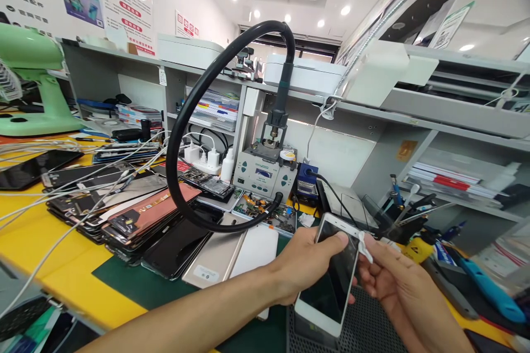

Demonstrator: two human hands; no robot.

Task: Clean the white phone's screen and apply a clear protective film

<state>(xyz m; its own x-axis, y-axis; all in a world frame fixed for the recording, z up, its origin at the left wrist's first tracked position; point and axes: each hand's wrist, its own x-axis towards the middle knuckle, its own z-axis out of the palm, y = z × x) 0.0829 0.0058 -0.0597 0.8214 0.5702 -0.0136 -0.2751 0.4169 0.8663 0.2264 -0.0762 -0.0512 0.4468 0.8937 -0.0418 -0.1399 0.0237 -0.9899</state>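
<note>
A white smartphone [318,317] with a dark screen is tilted above the black mat, gripped by my left hand [308,253]. My left thumb lies across the upper part of its screen, and the other fingers go behind it. My right hand [391,270] pinches a small crumpled white tissue [364,248] against the phone's upper right edge. Under the phone is a black perforated mat [372,325]. To the left lie a gold-coloured phone [215,253] and a white phone-shaped panel [259,248].
Stacks of phones and screens [144,215] cover the left bench, with white cables across them. A hot-air station [265,168] with a thick black hose [176,121] stands behind. Tools, including a blue-handled one [492,289], lie at right. A green fan [37,77] stands far left.
</note>
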